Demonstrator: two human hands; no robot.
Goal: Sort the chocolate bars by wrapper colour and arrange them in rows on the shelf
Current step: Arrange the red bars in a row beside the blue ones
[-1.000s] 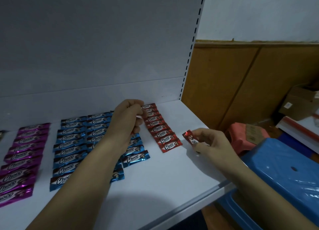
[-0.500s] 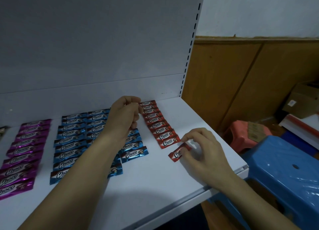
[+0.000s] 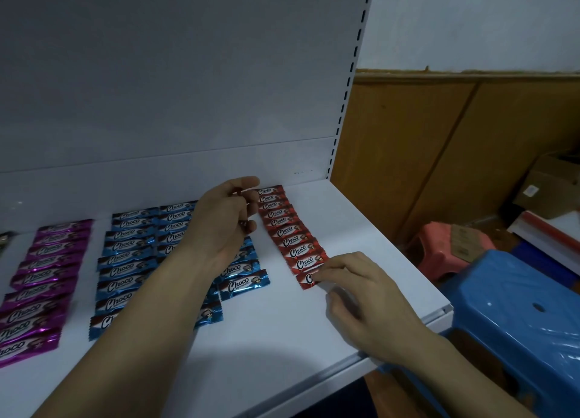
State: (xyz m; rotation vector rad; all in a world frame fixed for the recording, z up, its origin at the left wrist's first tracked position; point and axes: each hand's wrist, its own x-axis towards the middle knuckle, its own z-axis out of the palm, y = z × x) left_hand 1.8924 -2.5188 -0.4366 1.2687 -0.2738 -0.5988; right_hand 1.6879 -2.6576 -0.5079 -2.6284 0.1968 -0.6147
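rightward, the shelf [image 3: 282,339] ends at a straight side edge, and its front lip slants across the lower view. bare white surface lies open between the red row and that side edge, and a broad bare strip runs along the front. the back panel [image 3: 157,103] closes the far side, with a slotted upright [image 3: 348,88] at its right end. past the side edge stand a blue stool [image 3: 518,317] and a pink stool [image 3: 439,245].

the red bars [image 3: 284,231] lie in one row of ten, counting the nearest red bar [image 3: 306,281], flat at the row's near end. the right hand [image 3: 367,304] holds it there, fingers [image 3: 337,268] curled over its right half, thumb just by its near edge. the left hand [image 3: 222,226] hovers beside the row's far end, fingers narrowly curled; i cannot tell whether they hold anything. the blue bars [image 3: 131,245] show three columns, partly hidden under the left forearm, so uncounted. the purple bars [image 3: 47,251] form one column, cut by the view's left edge.
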